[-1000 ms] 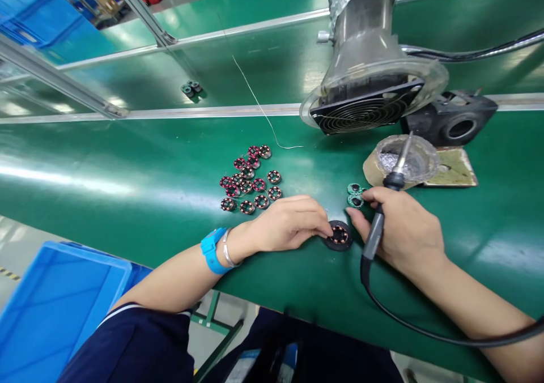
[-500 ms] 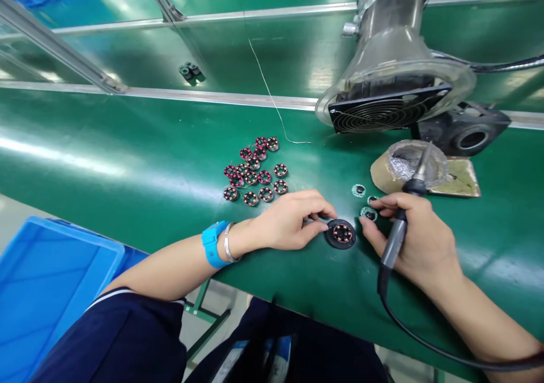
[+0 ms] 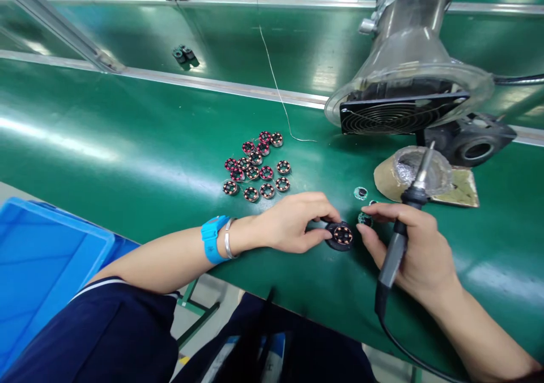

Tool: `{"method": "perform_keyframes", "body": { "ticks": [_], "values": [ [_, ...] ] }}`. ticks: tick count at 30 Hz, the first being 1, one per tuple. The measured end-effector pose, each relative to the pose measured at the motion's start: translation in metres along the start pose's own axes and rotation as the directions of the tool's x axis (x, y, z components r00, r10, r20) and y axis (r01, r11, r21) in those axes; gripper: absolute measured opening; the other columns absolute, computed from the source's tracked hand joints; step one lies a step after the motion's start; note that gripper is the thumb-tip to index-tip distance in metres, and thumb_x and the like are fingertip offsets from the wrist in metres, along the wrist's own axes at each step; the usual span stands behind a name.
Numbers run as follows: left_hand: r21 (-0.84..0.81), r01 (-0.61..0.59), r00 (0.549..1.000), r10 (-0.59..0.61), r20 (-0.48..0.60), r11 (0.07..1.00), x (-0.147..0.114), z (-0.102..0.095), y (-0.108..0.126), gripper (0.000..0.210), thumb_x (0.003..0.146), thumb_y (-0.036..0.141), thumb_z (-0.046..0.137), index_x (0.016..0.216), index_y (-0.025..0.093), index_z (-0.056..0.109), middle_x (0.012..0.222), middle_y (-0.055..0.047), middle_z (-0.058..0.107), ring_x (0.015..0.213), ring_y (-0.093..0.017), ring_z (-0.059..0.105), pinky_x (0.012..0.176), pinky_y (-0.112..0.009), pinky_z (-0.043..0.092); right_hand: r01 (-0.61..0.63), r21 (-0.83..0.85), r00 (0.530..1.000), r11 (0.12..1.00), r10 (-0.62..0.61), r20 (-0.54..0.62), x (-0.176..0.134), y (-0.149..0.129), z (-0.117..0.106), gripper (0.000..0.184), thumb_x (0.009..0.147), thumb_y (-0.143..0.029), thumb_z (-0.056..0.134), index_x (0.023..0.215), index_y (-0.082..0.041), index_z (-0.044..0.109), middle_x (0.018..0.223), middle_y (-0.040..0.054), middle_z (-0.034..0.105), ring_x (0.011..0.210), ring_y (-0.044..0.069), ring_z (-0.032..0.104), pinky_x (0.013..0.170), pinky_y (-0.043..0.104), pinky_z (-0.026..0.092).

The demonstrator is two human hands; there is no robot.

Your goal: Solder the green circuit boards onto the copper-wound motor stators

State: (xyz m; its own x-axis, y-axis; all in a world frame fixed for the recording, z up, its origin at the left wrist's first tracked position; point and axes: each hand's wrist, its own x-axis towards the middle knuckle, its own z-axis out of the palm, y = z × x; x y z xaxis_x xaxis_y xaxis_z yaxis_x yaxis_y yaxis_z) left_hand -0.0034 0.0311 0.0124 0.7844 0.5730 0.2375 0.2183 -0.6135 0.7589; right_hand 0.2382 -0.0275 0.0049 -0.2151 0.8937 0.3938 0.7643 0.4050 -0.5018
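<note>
My left hand point(image 3: 297, 221) grips the rim of a round black holder point(image 3: 335, 246) between thumb and fingers. A copper-wound coil ring point(image 3: 343, 235) sits in the holder. My right hand point(image 3: 427, 252) holds a soldering iron point(image 3: 391, 255), its metal tip pointing up and away. That hand's thumb and index fingertips are at either side of a small round green circuit board point(image 3: 365, 219); whether it is lifted I cannot tell. Another round board point(image 3: 361, 193) lies just beyond, and a third is partly hidden behind the index finger.
Several coil rings point(image 3: 253, 172) lie grouped left of centre. A thin solder wire point(image 3: 278, 91) hangs down to the green bench. A fume hood with a fan point(image 3: 399, 114), a foil-lined cup point(image 3: 389, 173) and a black stand point(image 3: 471, 142) occupy the right. A blue crate point(image 3: 51, 281) is lower left.
My right thumb and index finger have come closer around the nearest circuit board. My left hand stays on the black holder, which looks slightly tilted now. The whole view has shifted a little.
</note>
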Motion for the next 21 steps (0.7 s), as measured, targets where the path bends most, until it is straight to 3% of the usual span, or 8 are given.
{"method": "perform_keyframes", "body": {
  "ticks": [5,12,15,18,21],
  "values": [
    [0.010,0.008,1.000,-0.008,0.000,1.000,-0.001,0.000,0.000,0.018,0.087,0.018,0.062,0.105,0.016,0.064,0.100,-0.007,0.070,0.092,-0.018,0.064,0.082,-0.029,0.053,0.026,-0.080,0.999,0.996,-0.024,0.027,-0.003,0.002,0.001,0.028,0.090,-0.039,0.065,0.112,-0.025,0.058,0.097,0.0038,0.070,0.077,0.018,0.069,0.065,0.030,0.057],
    [-0.042,0.052,0.998,-0.054,-0.023,0.998,0.004,0.002,-0.002,0.019,0.086,0.012,0.058,0.103,0.014,0.066,0.096,-0.006,0.069,0.083,-0.014,0.063,0.074,-0.026,0.053,0.051,-0.049,0.999,0.997,-0.050,0.015,0.000,0.003,0.004,0.034,0.091,-0.037,0.065,0.120,-0.023,0.053,0.100,0.0043,0.072,0.082,0.019,0.071,0.065,0.030,0.058],
    [-0.083,0.118,0.990,-0.124,-0.065,0.989,0.010,0.003,-0.003,0.020,0.086,0.009,0.056,0.102,0.013,0.067,0.092,-0.004,0.067,0.072,-0.010,0.061,0.067,-0.023,0.052,0.082,-0.035,0.996,0.996,-0.082,-0.024,0.003,0.000,0.002,0.040,0.091,-0.034,0.066,0.127,-0.025,0.050,0.108,0.0052,0.072,0.089,0.020,0.071,0.071,0.032,0.060],
    [-0.110,0.152,0.984,-0.161,-0.078,0.982,0.013,0.003,-0.004,0.020,0.085,0.009,0.057,0.102,0.013,0.067,0.092,-0.004,0.067,0.072,-0.010,0.062,0.067,-0.023,0.053,0.105,-0.064,0.992,0.992,-0.110,-0.069,0.004,-0.008,-0.003,0.040,0.090,-0.030,0.067,0.127,-0.027,0.052,0.114,0.0052,0.071,0.095,0.021,0.071,0.080,0.034,0.060],
    [-0.134,0.157,0.983,-0.167,-0.071,0.978,0.011,0.003,-0.004,0.024,0.080,0.005,0.058,0.101,0.014,0.067,0.093,-0.004,0.067,0.073,-0.010,0.062,0.068,-0.022,0.054,0.130,-0.009,0.991,0.991,-0.130,-0.043,0.002,-0.021,-0.007,0.039,0.089,-0.028,0.069,0.124,-0.027,0.053,0.109,0.0039,0.071,0.094,0.021,0.071,0.081,0.034,0.060]
  ]
}}
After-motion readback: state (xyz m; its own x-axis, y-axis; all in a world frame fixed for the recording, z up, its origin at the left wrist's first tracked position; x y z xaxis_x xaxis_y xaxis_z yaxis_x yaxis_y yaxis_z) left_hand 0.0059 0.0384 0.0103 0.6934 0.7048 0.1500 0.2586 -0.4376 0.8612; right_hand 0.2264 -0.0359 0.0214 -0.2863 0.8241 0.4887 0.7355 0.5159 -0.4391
